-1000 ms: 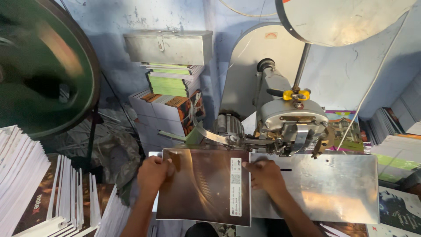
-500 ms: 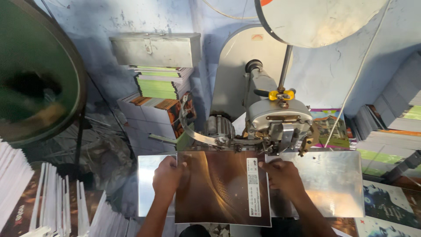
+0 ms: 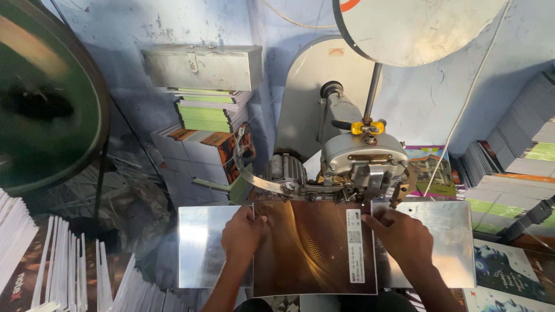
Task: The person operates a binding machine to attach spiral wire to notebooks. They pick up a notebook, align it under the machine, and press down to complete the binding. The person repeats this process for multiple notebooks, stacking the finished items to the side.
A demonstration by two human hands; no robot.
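Far centre: grey stitching machine (image 3: 347, 156), head overhanging a steel table (image 3: 202, 242), so work slides under it. On table, near centre: brown glossy booklet (image 3: 312, 248), far edge tucked beneath the head. Left hand (image 3: 243, 231) lies flat on its left edge, fingers together, pressing; right hand (image 3: 402, 237) flat on its right edge, likewise, keeping it square. Stacks of booklets (image 3: 202, 115) far left; white stacks (image 3: 58, 277) near left

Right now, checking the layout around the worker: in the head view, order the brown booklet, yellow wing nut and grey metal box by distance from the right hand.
1. Brown booklet, under the right hand.
2. Yellow wing nut, above on the machine.
3. Grey metal box, far upper left.
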